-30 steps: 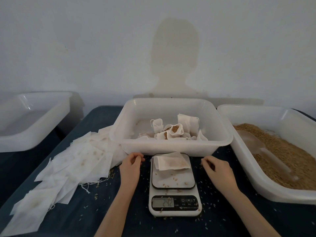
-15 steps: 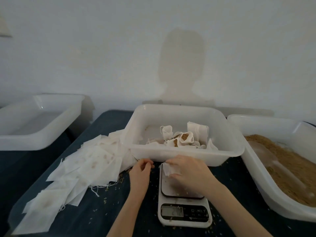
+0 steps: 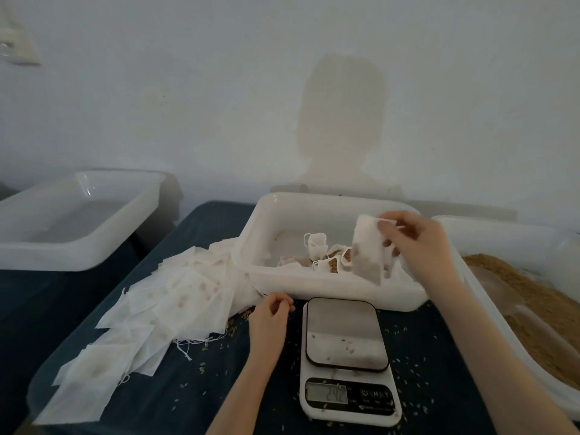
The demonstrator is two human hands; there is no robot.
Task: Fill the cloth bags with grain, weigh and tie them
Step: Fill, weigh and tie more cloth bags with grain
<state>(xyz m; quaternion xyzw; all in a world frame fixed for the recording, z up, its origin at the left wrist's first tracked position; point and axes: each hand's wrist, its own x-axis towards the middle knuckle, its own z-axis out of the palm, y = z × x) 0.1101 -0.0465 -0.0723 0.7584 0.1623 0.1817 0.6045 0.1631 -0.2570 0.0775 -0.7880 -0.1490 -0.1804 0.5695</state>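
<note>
Sitting nearest the camera is the scale (image 3: 348, 362), its platform bare now except for a few stray kernels, display lit but too blurry for me to trust the digits. Just left of it the left hand (image 3: 271, 312) is resting on the dark surface (image 3: 219, 387) with fingers loosely curled, holding nothing as far as I can tell. Further left the pile of empty bags (image 3: 150, 306) is fanning out flat. Going back a bit, the right hand (image 3: 414, 243) is pinching the cloth bag (image 3: 367, 249) by its top corner, drawstring end poking out past the fingertips, and the bag is dangling over the middle tub (image 3: 329, 287) where other filled bags (image 3: 326, 255) are lying. The grain bin (image 3: 533, 296) is off to the right, a spare tub (image 3: 75, 221) far left.

Handling-wise, I'm guessing this thing is super light and floppy, thin fabric with the grain slumping to the bottom. Grabbing it up by the mouth or string seems smartest so nothing is spilling out.

Compared to a second ago, the bag is no longer lying on the scale, and the right hand is up over the tub instead of beside the platform. The left is barely moving.
</note>
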